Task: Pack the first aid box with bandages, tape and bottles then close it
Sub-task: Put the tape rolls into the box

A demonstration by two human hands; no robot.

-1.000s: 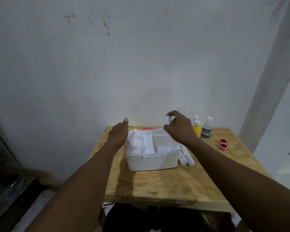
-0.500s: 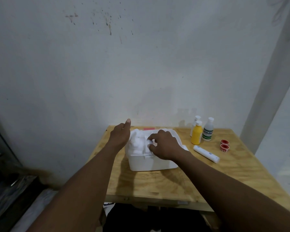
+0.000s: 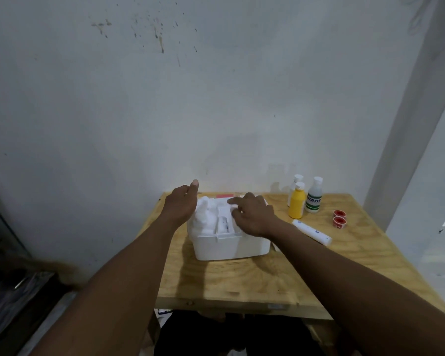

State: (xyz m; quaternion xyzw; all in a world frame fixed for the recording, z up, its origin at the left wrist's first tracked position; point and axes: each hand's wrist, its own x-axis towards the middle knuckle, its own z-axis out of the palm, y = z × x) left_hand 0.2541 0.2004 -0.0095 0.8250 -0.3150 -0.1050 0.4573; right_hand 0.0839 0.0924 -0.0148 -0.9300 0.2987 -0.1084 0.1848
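Note:
A white first aid box (image 3: 231,246) stands open on the wooden table (image 3: 254,278). White cotton wadding (image 3: 203,214) fills its left compartment, and a white roll (image 3: 222,223) lies in the middle one. My left hand (image 3: 181,204) rests at the box's left rim, fingers extended, holding nothing. My right hand (image 3: 253,215) hovers over the box's right half with fingers spread and hides that part. One more white roll (image 3: 311,232) lies on the table to the right. A yellow bottle (image 3: 297,204), a clear green-labelled bottle (image 3: 314,199) and a white bottle (image 3: 294,183) stand behind it. Two red tape rolls (image 3: 340,218) sit further right.
The table stands against a pale, stained wall (image 3: 216,98). A red-marked flat piece (image 3: 224,196) shows behind the box. A pale column (image 3: 409,124) rises at the right. Dark clutter (image 3: 10,291) lies on the floor at the left.
My right hand came down from above the bottles to the box, and the white roll it held now lies in the middle compartment. One roll remains on the table. My left hand stayed put.

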